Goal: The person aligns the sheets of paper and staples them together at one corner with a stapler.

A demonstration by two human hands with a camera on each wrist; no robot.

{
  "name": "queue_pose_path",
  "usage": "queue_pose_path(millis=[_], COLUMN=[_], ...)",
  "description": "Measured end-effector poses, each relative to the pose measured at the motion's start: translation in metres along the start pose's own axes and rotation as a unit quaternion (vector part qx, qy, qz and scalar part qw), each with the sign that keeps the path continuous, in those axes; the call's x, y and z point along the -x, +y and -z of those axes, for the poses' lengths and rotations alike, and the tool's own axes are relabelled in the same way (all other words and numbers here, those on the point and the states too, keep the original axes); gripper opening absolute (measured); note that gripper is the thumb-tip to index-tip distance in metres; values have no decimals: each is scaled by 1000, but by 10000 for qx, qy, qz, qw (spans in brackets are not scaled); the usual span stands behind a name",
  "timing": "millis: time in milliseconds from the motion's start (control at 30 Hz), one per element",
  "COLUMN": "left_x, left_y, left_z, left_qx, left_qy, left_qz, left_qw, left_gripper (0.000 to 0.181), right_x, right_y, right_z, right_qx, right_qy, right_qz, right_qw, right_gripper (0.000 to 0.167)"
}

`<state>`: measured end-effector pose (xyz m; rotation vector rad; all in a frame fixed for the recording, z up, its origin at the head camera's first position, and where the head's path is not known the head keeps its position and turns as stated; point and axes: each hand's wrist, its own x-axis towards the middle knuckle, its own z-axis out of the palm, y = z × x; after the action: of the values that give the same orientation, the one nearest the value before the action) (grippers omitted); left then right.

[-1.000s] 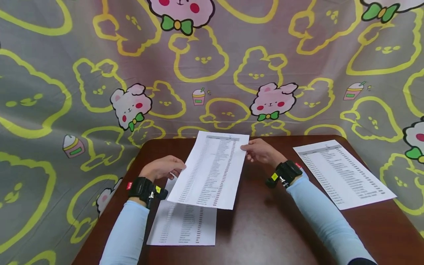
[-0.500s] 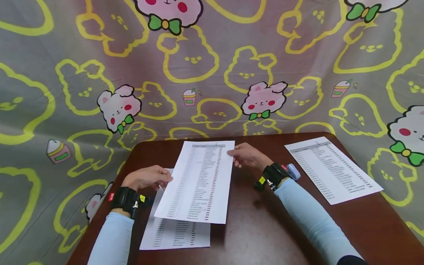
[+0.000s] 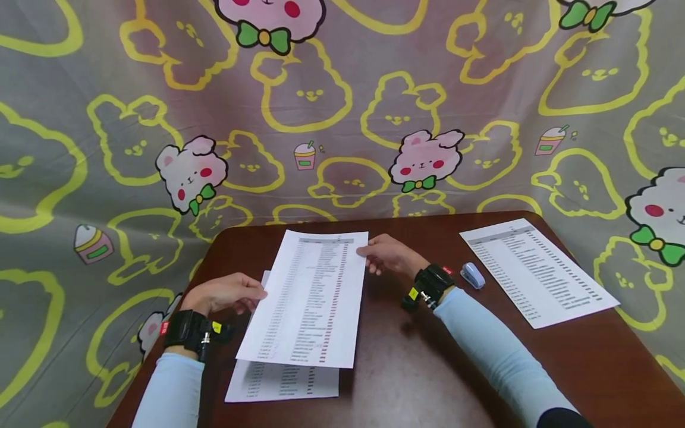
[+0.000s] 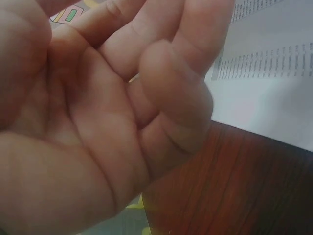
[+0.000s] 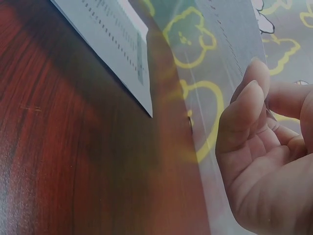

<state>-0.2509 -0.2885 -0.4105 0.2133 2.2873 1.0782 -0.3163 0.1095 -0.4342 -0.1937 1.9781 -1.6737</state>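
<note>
A printed sheet hangs tilted above the table in the head view, over a second sheet that lies flat and is partly covered. My left hand pinches the upper sheet's left edge; my right hand pinches its right edge near the top corner. In the left wrist view the left palm shows beside printed paper. The right wrist view shows the right hand with thumb and finger on the raised sheet, and the lower sheet on the table.
On the right of the dark brown table lies another printed sheet. A small light-blue stapler sits between that sheet and my right wrist. Behind the table hangs a grey curtain with cartoon figures.
Both hands have carried the raised sheet left and downward, so it covers more of the lower sheet. The stapler, hidden behind the right wrist at first, shows fully. The head view has shifted slightly.
</note>
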Motion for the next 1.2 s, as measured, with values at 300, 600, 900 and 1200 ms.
queue_pose_path(millis=[300,600,900,1200], left_x=[11,12,24,21], left_y=[-5,-14,-22,-31], left_z=[0,3,2,0], left_qx=[-175,-76,-136,-157], left_qy=[21,-43,-86,-211], left_qz=[-19,-14,163,398], left_qw=[9998,10000,9997,9989], left_gripper=[36,36,36,31], right_x=[-3,-7,-14,-19], right_y=[-2,0,3,13], right_z=[-9,-17,-30,-39], right_qx=[44,178,386,974], right_qy=[-177,-190,-347,-144], right_qz=[-31,-68,-145,-348], right_qw=[9998,9996,9985,9945], right_gripper=[26,24,22,22])
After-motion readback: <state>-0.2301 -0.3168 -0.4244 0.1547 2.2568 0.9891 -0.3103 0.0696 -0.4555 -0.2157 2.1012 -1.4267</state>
